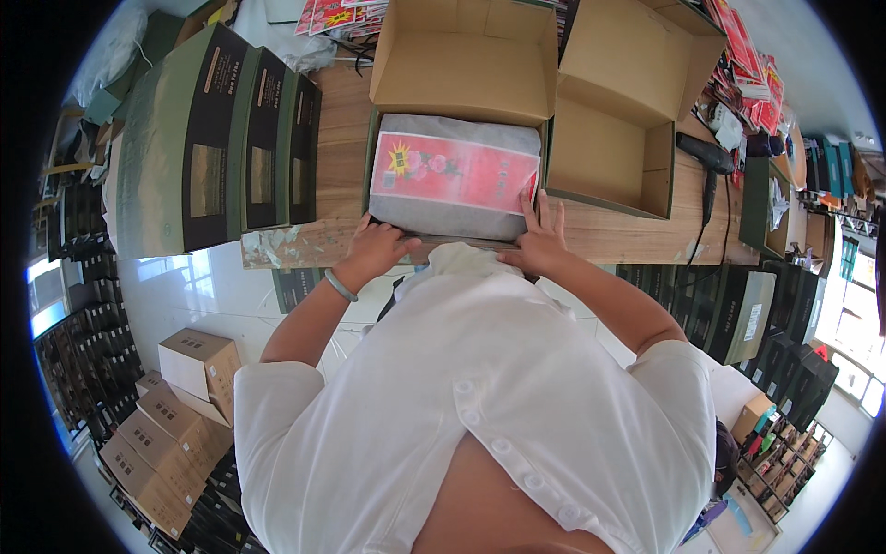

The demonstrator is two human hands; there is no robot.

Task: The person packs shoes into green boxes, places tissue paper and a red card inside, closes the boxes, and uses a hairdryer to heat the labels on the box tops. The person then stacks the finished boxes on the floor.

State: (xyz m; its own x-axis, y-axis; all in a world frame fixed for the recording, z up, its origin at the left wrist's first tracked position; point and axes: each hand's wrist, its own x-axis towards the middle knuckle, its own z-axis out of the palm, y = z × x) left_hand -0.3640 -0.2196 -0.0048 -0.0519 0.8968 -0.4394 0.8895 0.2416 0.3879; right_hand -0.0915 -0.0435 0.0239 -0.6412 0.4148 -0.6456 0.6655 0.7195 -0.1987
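An open green box (pixel 371 157) with a raised brown lid stands on the wooden table (pixel 609 235) in front of me. Inside lies grey wrapping paper (pixel 461 217) with a red printed leaflet (pixel 454 172) on top. My left hand (pixel 377 249) rests on the box's near left corner, fingers curled on the edge. My right hand (pixel 540 238) lies flat with fingers spread on the near right corner, fingertips touching the leaflet's end. A bracelet circles my left wrist.
A second open empty box (pixel 614 152) stands to the right. Dark green closed boxes (pixel 221 138) stand upright at the left. A black hair dryer (pixel 706 157) lies at the right. Brown cartons (pixel 175 425) and dark boxes are stacked on the floor.
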